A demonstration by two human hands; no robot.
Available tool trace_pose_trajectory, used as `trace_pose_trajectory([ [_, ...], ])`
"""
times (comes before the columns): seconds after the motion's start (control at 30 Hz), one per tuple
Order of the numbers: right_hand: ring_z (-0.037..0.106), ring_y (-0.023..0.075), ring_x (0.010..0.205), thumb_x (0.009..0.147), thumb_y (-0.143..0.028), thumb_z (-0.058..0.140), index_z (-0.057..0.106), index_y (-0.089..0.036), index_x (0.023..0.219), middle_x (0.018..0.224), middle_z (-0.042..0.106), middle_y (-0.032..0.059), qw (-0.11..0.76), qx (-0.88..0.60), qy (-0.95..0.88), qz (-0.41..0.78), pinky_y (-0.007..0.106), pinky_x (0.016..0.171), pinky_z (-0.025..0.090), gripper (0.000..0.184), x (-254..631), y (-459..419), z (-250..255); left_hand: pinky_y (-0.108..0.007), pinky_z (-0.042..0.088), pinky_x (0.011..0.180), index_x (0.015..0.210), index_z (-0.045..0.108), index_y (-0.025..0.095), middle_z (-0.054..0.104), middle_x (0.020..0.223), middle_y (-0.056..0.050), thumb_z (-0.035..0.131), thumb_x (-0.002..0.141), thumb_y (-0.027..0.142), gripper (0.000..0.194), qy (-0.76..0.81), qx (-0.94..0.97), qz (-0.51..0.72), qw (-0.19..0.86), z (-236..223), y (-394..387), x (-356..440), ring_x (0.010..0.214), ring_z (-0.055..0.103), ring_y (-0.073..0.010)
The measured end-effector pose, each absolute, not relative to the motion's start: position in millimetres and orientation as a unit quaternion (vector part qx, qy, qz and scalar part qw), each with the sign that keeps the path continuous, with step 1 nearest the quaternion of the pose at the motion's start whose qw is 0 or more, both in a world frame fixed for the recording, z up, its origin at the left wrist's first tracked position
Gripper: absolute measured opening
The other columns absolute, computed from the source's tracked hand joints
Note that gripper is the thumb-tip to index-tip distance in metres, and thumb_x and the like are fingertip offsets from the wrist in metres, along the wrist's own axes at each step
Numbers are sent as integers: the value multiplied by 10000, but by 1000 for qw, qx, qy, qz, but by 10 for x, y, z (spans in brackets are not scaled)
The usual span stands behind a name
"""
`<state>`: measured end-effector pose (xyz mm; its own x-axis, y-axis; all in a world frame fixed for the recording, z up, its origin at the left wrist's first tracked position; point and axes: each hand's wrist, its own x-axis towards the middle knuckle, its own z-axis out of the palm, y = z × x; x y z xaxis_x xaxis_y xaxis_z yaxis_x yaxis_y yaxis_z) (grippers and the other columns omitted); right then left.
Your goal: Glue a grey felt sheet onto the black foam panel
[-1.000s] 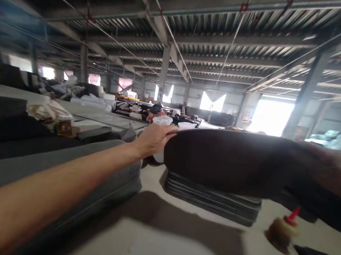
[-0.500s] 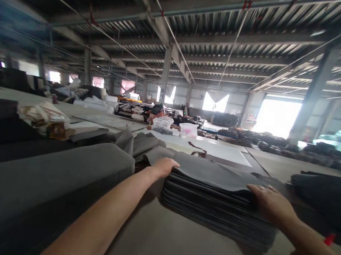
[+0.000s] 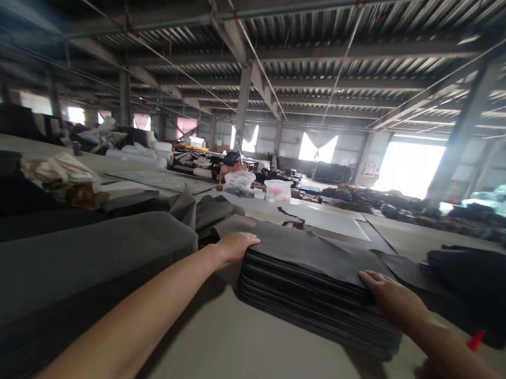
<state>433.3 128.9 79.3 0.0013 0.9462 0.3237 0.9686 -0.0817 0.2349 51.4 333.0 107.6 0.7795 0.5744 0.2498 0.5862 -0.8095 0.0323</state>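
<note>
on the desk [image 3: 253, 369], mid-scene, sits a stack of dark fabric sheets [image 3: 318, 289]. left hand [image 3: 235, 245] rests flat, fingers open, on its near-left corner; right hand [image 3: 392, 295] lies open-palmed on its right edge, gripping nothing.

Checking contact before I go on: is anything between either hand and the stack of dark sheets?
Nothing visible. The left hand and the right hand both lie flat on the top sheet of the stack.
</note>
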Motion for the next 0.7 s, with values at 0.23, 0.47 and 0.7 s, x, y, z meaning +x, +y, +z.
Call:
trace_pose_trajectory([
  [0.23, 431, 371, 1411, 826, 65, 305, 523, -129, 1426, 1502, 489, 184, 17, -732, -643, -226, 676, 1094, 395, 667, 4164, 1174, 795, -375, 336, 1223, 1488, 422, 80, 399, 1570, -182, 415, 801, -27, 696, -332, -932, -141, 36, 1026, 3174, 300, 1464, 385, -248],
  [0.47, 312, 361, 1467, 811, -21, 434, 469, -208, 1474, 1593, 384, 115, 65, -642, -750, -149, 620, 1155, 351, 690, 3248, 263, 675, -429, 293, 1245, 1430, 490, 89, 441, 1546, -155, 393, 842, 94, 596, -271, -939, -203, 60, 1193, 2782, 270, 1452, 390, -257],
  [0.7, 577, 203, 1222, 919, -146, 528, 649, -200, 1225, 1276, 664, 90, 162, -604, -778, 69, 363, 1126, 428, 333, 3021, -1200, 386, -404, 493, 1095, 1260, 611, 456, 602, 1403, 106, 478, 944, 382, 351, -95, -963, -250, -42, 340, 1856, 85, 1265, 590, -191],
])
